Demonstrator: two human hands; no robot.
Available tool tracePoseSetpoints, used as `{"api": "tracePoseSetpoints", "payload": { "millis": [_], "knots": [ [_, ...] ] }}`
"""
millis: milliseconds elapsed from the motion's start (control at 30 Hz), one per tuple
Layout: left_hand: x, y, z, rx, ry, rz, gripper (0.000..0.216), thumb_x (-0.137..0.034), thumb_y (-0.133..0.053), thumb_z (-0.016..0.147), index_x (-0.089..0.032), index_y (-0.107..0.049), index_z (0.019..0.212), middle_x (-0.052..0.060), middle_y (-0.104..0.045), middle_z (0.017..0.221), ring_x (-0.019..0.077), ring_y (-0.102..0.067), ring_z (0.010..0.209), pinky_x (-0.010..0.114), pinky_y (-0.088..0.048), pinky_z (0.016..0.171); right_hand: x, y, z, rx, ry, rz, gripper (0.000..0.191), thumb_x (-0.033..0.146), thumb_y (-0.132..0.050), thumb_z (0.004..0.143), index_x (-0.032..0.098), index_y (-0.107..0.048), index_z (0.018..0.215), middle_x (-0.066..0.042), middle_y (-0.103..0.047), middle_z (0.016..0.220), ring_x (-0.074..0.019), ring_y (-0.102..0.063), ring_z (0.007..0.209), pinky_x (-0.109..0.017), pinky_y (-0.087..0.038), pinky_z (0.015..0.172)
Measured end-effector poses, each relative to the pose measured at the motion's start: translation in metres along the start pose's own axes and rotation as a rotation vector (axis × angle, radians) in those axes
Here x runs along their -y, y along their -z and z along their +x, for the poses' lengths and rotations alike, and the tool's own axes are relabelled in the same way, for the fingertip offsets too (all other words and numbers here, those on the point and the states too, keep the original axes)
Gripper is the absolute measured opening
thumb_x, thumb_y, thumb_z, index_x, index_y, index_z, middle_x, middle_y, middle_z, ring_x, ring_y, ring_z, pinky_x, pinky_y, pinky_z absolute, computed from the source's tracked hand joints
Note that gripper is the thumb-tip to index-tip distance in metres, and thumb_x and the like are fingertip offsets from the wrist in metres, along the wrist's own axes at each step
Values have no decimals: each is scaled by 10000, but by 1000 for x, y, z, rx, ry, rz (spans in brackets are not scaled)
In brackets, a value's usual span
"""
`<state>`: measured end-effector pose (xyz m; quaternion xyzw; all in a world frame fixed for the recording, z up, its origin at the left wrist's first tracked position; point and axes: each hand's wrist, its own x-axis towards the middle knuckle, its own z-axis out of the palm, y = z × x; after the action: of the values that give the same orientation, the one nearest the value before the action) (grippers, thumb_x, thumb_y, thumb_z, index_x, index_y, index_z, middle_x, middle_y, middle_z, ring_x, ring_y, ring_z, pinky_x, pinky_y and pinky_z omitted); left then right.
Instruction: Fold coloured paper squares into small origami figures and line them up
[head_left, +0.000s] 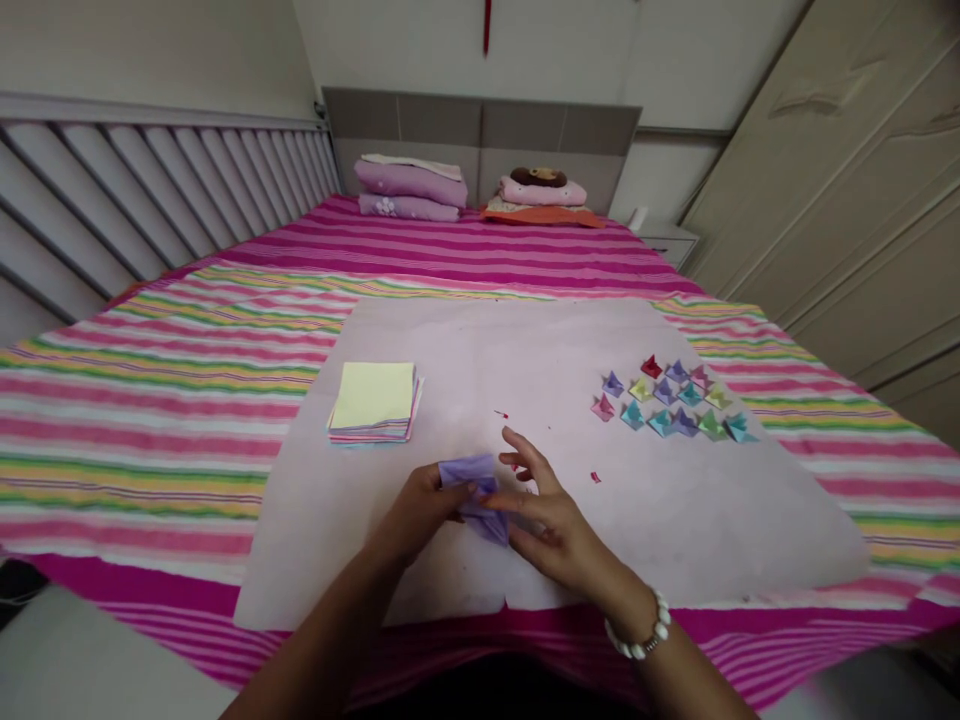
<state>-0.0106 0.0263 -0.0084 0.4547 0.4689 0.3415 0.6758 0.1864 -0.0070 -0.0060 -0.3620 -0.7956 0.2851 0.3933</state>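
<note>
A partly folded sheet of purple origami paper (487,524) is held up between my hands, above the pale sheet (465,350). My left hand (418,510) pinches it from the left, thumb on top. From the right, my right hand (551,520) touches the folds with thumb and index finger, while its other fingers are raised and apart. A bead bracelet circles my right wrist. To the left lies a square stack of coloured paper (373,397), yellow on top. Several small folded paper pieces (664,392) in various colours stand in rows at the right.
Small red paper scraps (595,477) lie near my right hand. The sheet rests on a striped bed cover (150,400). Folded bedding (411,185) is piled at the headboard (480,130); a metal railing (172,190) runs along the left, a wardrobe (862,200) along the right.
</note>
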Motion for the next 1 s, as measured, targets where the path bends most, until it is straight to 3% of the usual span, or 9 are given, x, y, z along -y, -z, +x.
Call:
{"api": "tracePoseSetpoints", "payload": {
  "millis": [167,333,500,633,700,800,900,1000],
  "knots": [
    [-5,-2,-4,-12,-79,184,219,-344,-647,738,-129,-689,737,0,-627,611,136,-532,574,263,-410,589,6,8,6,51,37,-94,287,53,-627,770,267,-718,939,-16,-260,1574,-308,-353,1377,-496,-381,1053],
    [-6,-3,-8,59,-154,358,221,-342,-583,801,-142,-672,769,0,-604,644,140,-514,594,247,-371,555,4,10,12,79,30,-145,118,183,-734,773,264,-727,858,-47,-399,1509,-306,-388,1355,-524,-363,1054],
    [-13,-3,-11,155,-141,417,340,-438,-501,872,-161,-657,751,-6,-570,646,138,-499,603,244,-383,558,-1,5,14,60,-32,-2,111,250,-739,785,271,-733,893,-59,-661,1146,-242,-599,1078,-415,-480,933],
    [-17,-3,-14,154,-89,302,415,-510,-446,900,-168,-676,951,47,-643,853,174,-583,770,272,-466,651,-1,2,14,-2,-123,156,65,272,-744,780,227,-725,822,-42,-647,949,-188,-628,880,-308,-513,785],
    [-14,-2,-14,144,-98,230,440,-476,-589,830,-162,-620,1137,74,-662,949,191,-605,830,295,-476,695,0,1,15,-54,-170,203,74,285,-751,771,216,-724,780,-32,-635,872,-179,-620,818,-294,-504,736],
    [-7,-2,-15,128,-110,148,814,-320,-799,642,-154,-436,1351,81,-668,975,205,-621,849,331,-474,752,2,-1,17,-152,-246,261,107,302,-761,754,204,-725,731,-25,-621,790,-176,-603,758,-290,-491,690],
    [0,-6,-17,17,-174,215,963,-240,-827,598,-182,-320,1415,77,-662,989,230,-617,924,364,-460,804,1,-3,17,-247,-322,359,110,303,-764,744,198,-731,739,-31,-639,789,-182,-608,756,-299,-494,694],
    [4,-12,-20,-92,-251,209,998,-217,-830,590,-231,-263,1411,124,-616,1175,260,-596,1067,386,-456,856,-5,-7,13,-343,-359,482,103,301,-758,750,208,-744,790,-40,-676,841,-193,-630,807,-310,-506,735]
  ]
}}
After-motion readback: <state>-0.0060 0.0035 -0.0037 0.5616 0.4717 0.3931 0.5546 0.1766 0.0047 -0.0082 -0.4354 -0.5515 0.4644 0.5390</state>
